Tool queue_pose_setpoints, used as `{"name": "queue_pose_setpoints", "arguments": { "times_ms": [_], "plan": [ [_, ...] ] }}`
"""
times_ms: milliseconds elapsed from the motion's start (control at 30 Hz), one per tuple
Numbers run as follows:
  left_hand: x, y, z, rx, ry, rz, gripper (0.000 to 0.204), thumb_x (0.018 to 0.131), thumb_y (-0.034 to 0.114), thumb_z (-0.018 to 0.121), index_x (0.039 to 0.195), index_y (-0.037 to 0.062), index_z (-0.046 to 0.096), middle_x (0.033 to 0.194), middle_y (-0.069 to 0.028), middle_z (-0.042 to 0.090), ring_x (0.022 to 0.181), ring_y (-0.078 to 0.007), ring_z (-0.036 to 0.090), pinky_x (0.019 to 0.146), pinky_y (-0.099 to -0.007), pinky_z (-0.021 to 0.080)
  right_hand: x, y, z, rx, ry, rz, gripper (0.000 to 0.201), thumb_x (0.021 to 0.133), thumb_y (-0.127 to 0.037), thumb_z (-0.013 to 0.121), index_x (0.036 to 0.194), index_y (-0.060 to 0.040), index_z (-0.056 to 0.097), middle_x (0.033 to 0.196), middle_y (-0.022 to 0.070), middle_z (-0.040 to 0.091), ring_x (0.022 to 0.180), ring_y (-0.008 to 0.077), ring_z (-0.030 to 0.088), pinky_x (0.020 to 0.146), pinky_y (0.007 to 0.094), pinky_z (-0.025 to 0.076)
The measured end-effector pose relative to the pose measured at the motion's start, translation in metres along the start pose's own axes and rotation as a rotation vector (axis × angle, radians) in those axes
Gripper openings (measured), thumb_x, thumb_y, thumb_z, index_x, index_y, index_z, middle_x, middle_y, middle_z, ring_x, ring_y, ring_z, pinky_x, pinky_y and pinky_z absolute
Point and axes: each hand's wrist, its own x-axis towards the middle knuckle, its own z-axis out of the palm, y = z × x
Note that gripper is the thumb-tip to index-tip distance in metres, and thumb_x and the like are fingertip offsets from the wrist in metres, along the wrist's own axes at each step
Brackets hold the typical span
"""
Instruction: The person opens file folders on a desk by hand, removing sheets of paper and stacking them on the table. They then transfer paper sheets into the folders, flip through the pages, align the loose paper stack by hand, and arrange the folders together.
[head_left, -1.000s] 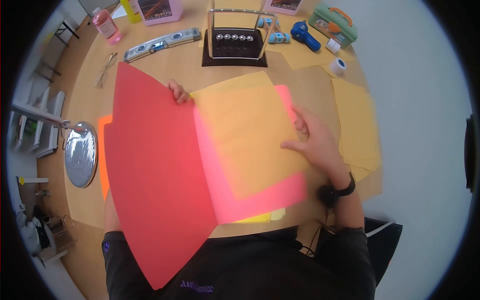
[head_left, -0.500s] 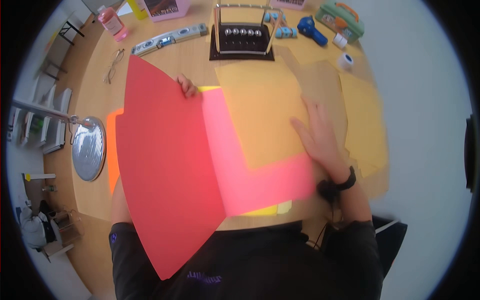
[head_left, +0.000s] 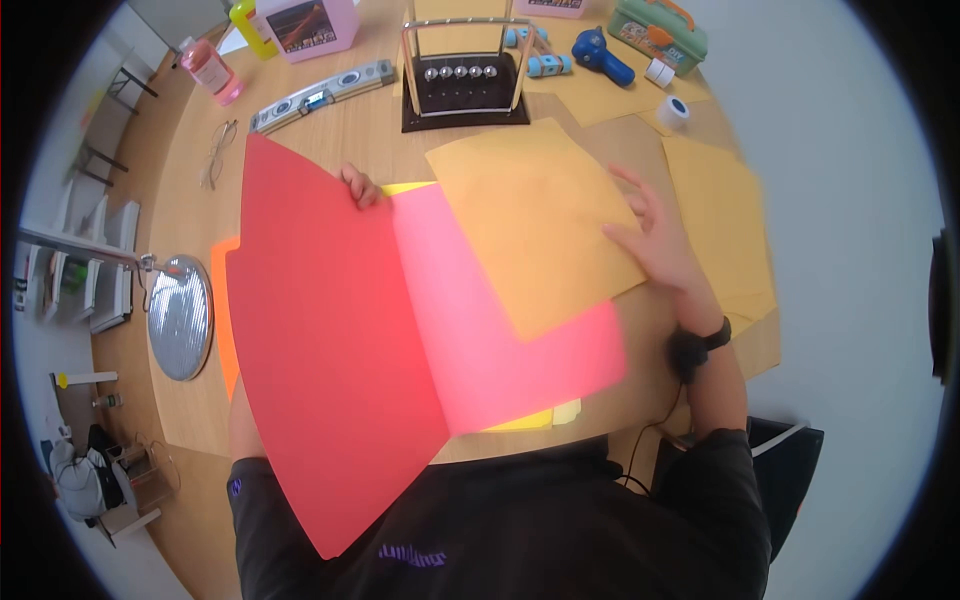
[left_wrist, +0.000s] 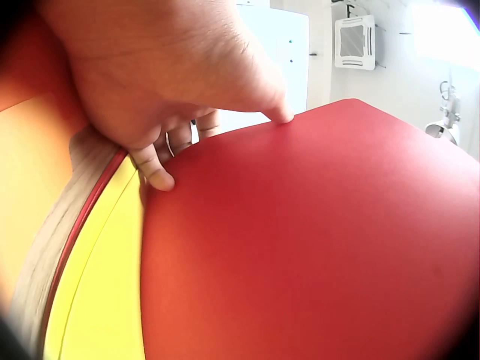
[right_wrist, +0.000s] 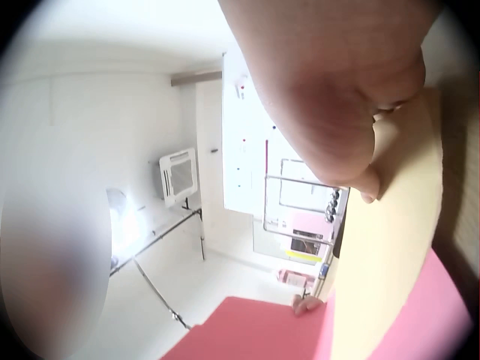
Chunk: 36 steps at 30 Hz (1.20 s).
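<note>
A red folder [head_left: 330, 340] is spread open before me, its left cover raised and its right panel [head_left: 450, 350] looking pink. My left hand [head_left: 360, 186] holds the raised cover at its top edge near the fold; in the left wrist view the thumb lies on the red face. On the right panel lies a tan paper sheet [head_left: 540, 235], slanted and reaching past the folder's right side. The right hand [head_left: 660, 240] pinches that sheet by its right edge, thumb on top. Yellow folders [left_wrist: 105, 270] show beneath the red one.
More tan paper [head_left: 720, 230] lies at the right. Behind the folder stand a Newton's cradle [head_left: 465, 90], a spirit level [head_left: 322, 97], a pink bottle [head_left: 212, 72], a blue tool [head_left: 603, 58] and a green box [head_left: 660, 35]. Glasses [head_left: 217, 155] and a round mirror [head_left: 181, 318] are left.
The tan sheet has slid right across the pink panel and turned, uncovering more of it. My right hand has moved right with it; the left still holds the red cover.
</note>
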Motion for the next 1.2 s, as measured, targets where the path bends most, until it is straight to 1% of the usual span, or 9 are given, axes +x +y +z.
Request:
{"name": "queue_pose_setpoints", "arguments": {
  "times_ms": [200, 400, 467, 700, 767, 900, 967, 1100, 1200],
  "plan": [
    [0.000, -0.002, -0.006, -0.011, 0.009, 0.018, 0.030, 0.109, 0.030, 0.049, 0.090, 0.0074, 0.049, 0.080, -0.0035, 0.050, 0.077, -0.0180, 0.050, 0.074, -0.0376, 0.049, -0.013, -0.019, -0.096, -0.165, -0.043, 0.169, 0.068, 0.091, -0.001, 0.066, 0.152, -0.0118, 0.038, 0.113, 0.0085, 0.069, 0.109, 0.0141, 0.065, 0.092, 0.0288, 0.051],
    [0.000, -0.005, -0.008, 0.002, 0.039, 0.055, 0.027, 0.110, 0.027, 0.048, 0.093, 0.0063, 0.051, 0.083, -0.0042, 0.053, 0.079, -0.0185, 0.053, 0.074, -0.0374, 0.051, -0.028, 0.026, -0.168, -0.861, 0.407, 0.271, 0.067, 0.087, -0.002, 0.057, 0.150, -0.0130, 0.038, 0.119, 0.0220, 0.070, 0.113, 0.0381, 0.067, 0.094, 0.0441, 0.052],
    [-0.002, -0.002, -0.009, -0.003, 0.025, 0.063, 0.026, 0.110, 0.027, 0.048, 0.094, 0.0059, 0.051, 0.084, -0.0050, 0.055, 0.080, -0.0194, 0.054, 0.075, -0.0387, 0.052, -0.030, 0.030, -0.176, -0.937, 0.520, 0.514, 0.066, 0.083, 0.002, 0.053, 0.147, -0.0133, 0.040, 0.125, 0.0294, 0.065, 0.118, 0.0462, 0.061, 0.096, 0.0512, 0.050],
    [0.008, 0.004, 0.000, -0.039, -0.124, -0.027, 0.024, 0.108, 0.026, 0.052, 0.096, 0.0041, 0.053, 0.087, -0.0090, 0.058, 0.089, -0.0249, 0.058, 0.081, -0.0459, 0.055, -0.044, 0.047, -0.189, -1.055, 0.558, 0.457, 0.061, 0.082, 0.006, 0.052, 0.137, -0.0200, 0.051, 0.128, 0.0223, 0.064, 0.119, 0.0424, 0.061, 0.095, 0.0497, 0.052],
    [0.003, 0.004, -0.003, -0.070, -0.113, -0.011, 0.025, 0.107, 0.027, 0.054, 0.096, 0.0041, 0.053, 0.087, -0.0090, 0.057, 0.090, -0.0247, 0.057, 0.080, -0.0448, 0.055, -0.043, 0.031, -0.185, -1.191, 0.600, 0.598, 0.055, 0.081, 0.008, 0.051, 0.129, -0.0191, 0.058, 0.132, 0.0179, 0.061, 0.124, 0.0415, 0.057, 0.098, 0.0490, 0.050],
    [-0.001, 0.005, 0.013, 0.000, 0.020, -0.033, 0.029, 0.104, 0.031, 0.058, 0.094, 0.0045, 0.053, 0.086, -0.0071, 0.054, 0.087, -0.0221, 0.053, 0.078, -0.0399, 0.052, -0.035, 0.011, -0.159, -1.251, 0.678, 0.481, 0.048, 0.083, 0.007, 0.051, 0.123, -0.0158, 0.062, 0.135, 0.0155, 0.058, 0.126, 0.0409, 0.053, 0.102, 0.0487, 0.047],
    [-0.001, 0.007, 0.030, 0.022, 0.069, -0.029, 0.028, 0.104, 0.030, 0.059, 0.093, 0.0048, 0.052, 0.086, -0.0061, 0.052, 0.085, -0.0210, 0.052, 0.077, -0.0383, 0.051, -0.024, 0.039, -0.165, -1.095, 0.442, -0.189, 0.039, 0.085, 0.002, 0.053, 0.120, -0.0119, 0.063, 0.130, 0.0148, 0.059, 0.125, 0.0397, 0.053, 0.103, 0.0482, 0.046],
    [-0.001, 0.023, 0.055, 0.115, 0.196, -0.072, 0.027, 0.105, 0.031, 0.057, 0.095, 0.0067, 0.051, 0.086, -0.0037, 0.050, 0.083, -0.0197, 0.051, 0.074, -0.0361, 0.049, -0.009, 0.038, -0.117, -1.044, 0.342, -0.227, 0.036, 0.086, -0.002, 0.056, 0.120, -0.0086, 0.062, 0.123, 0.0156, 0.061, 0.122, 0.0382, 0.054, 0.103, 0.0464, 0.046],
    [0.003, 0.042, 0.093, 0.231, 0.222, -0.109, 0.027, 0.105, 0.033, 0.056, 0.097, 0.0068, 0.052, 0.087, -0.0022, 0.049, 0.081, -0.0174, 0.050, 0.071, -0.0331, 0.048, -0.003, 0.033, -0.108, -0.968, 0.298, -0.029, 0.030, 0.087, -0.006, 0.058, 0.117, -0.0066, 0.062, 0.120, 0.0168, 0.061, 0.119, 0.0377, 0.055, 0.101, 0.0457, 0.047]
  ]
}}
